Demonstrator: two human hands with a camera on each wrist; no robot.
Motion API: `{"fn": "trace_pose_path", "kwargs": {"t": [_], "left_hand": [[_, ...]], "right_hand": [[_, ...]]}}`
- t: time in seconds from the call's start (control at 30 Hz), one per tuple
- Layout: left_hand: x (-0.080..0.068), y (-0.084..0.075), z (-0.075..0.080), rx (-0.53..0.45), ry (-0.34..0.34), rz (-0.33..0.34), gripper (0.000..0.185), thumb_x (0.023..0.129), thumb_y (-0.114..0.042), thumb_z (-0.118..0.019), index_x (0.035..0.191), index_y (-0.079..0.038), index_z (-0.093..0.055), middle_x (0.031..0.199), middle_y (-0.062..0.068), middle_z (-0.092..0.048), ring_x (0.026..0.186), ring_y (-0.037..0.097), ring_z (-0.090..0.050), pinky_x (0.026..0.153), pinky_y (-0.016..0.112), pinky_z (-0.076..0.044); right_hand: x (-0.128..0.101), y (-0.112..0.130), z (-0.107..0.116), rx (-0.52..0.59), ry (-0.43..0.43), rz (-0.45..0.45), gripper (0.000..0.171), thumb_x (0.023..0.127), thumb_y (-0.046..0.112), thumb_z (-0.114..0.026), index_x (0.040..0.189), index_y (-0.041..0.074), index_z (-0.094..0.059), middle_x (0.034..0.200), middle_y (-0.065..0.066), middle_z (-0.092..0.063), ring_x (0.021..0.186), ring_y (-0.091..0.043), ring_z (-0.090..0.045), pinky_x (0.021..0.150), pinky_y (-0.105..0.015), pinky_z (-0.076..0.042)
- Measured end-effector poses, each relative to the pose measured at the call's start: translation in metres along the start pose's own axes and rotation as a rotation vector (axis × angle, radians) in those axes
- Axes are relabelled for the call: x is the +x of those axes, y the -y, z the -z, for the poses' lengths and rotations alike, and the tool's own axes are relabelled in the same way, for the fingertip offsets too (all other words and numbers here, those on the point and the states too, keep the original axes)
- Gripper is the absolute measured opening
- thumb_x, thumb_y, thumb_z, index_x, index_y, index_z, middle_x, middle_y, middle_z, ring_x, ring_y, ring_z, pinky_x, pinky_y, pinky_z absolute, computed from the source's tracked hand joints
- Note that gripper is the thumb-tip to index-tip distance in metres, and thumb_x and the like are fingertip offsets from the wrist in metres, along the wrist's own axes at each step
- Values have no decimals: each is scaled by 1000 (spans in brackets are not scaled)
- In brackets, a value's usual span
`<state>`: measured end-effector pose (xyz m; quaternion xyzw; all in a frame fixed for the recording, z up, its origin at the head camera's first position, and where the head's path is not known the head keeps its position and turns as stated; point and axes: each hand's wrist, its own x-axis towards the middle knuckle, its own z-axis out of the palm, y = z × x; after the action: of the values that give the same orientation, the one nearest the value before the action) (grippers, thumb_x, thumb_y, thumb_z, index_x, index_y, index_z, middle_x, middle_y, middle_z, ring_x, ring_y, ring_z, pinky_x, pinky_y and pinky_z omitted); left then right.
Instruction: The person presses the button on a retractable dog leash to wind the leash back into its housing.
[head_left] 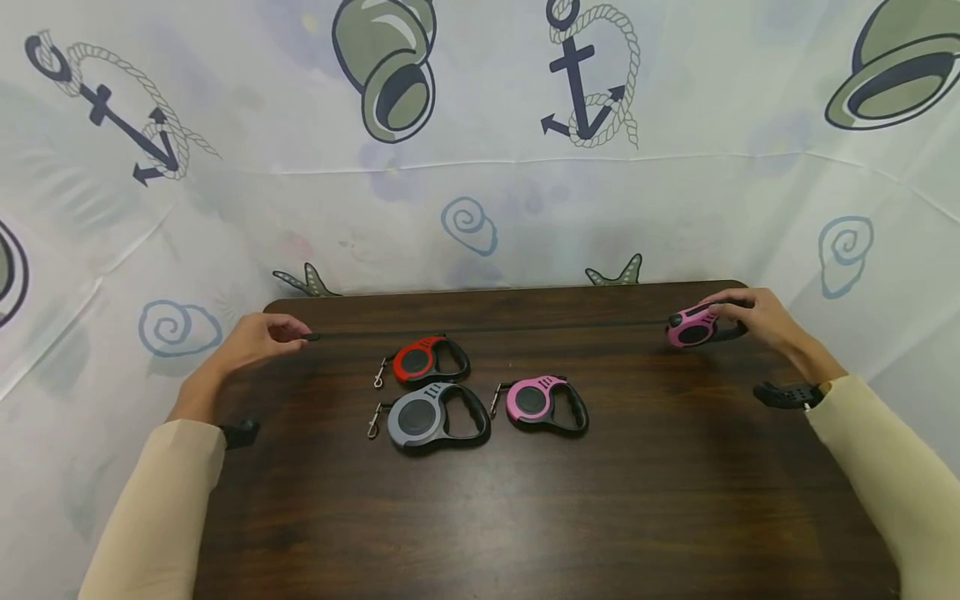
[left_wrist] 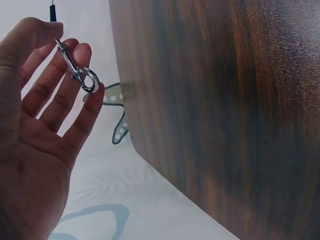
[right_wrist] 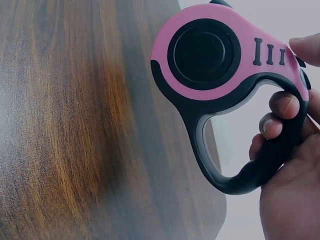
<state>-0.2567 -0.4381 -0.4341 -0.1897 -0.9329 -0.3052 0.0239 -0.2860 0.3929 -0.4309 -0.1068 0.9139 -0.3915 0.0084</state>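
My right hand (head_left: 750,315) grips the black handle of a pink retractable dog leash (right_wrist: 205,52), fingers curled through the loop and thumb by its top edge. From it a thin dark cord (head_left: 487,328) runs taut across the table's far part to my left hand (head_left: 262,337). In the left wrist view, thumb and fingers pinch the cord's black end above a silver snap hook (left_wrist: 77,67), which lies against the fingers. Between the hands, a red leash (head_left: 414,361), a grey leash (head_left: 417,417) and a second pink leash (head_left: 532,401) lie on the table.
The dark wooden table (head_left: 562,517) has rounded far corners. A white cloth (head_left: 480,100) printed with anchors and shells hangs behind it and along both sides. Small metal hooks on the lying leashes point left.
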Motion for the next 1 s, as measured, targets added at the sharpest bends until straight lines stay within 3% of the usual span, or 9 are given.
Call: {"fn": "trace_pose_path", "kwargs": {"t": [0.1,0.23,0.47,0.63,0.87,1.0], "left_hand": [[-2,-2,0,-7,2,7,14,89,2,-80,103,0,-79,92,12,-79,77,-4,-66,69,11,-49],[-3,-6,1,-5,-4,-1,15,89,3,-80,103,0,-79,92,11,-79,78,-4,-65,69,11,-49],[-3,-10,-1,0,-16,-17,15,88,2,-81,103,-1,-79,92,11,-78,78,-4,-65,68,11,-49],[-1,-13,1,10,-11,-3,15,89,2,-80,104,-1,-78,94,12,-79,78,-3,-65,67,12,-50],[-1,-13,2,2,-19,-8,15,88,3,-80,103,0,-78,92,12,-79,77,-5,-65,67,11,-49],[-3,-13,3,-5,-20,-4,15,88,3,-80,103,-1,-78,92,12,-79,77,-4,-66,67,12,-50]], "right_hand": [[0,-2,2,33,-8,12,36,110,19,-56,131,-8,-67,104,9,-68,95,-13,-53,81,-30,-41],[-2,-2,3,81,-33,11,36,111,20,-53,129,-7,-68,95,6,-66,90,-17,-49,76,-34,-36],[-3,-7,4,141,-59,7,38,111,19,-52,126,-12,-68,92,14,-67,87,-16,-53,71,-30,-43],[-6,-11,3,301,-44,-23,35,111,14,-53,124,-13,-69,91,11,-68,87,-18,-53,73,-30,-44],[-6,-12,2,561,23,9,30,110,7,-51,115,-5,-78,102,8,-76,92,-16,-53,77,-24,-46],[-5,-11,2,647,32,22,30,110,4,-51,114,-8,-78,107,5,-79,95,-14,-56,79,-23,-46]]}}
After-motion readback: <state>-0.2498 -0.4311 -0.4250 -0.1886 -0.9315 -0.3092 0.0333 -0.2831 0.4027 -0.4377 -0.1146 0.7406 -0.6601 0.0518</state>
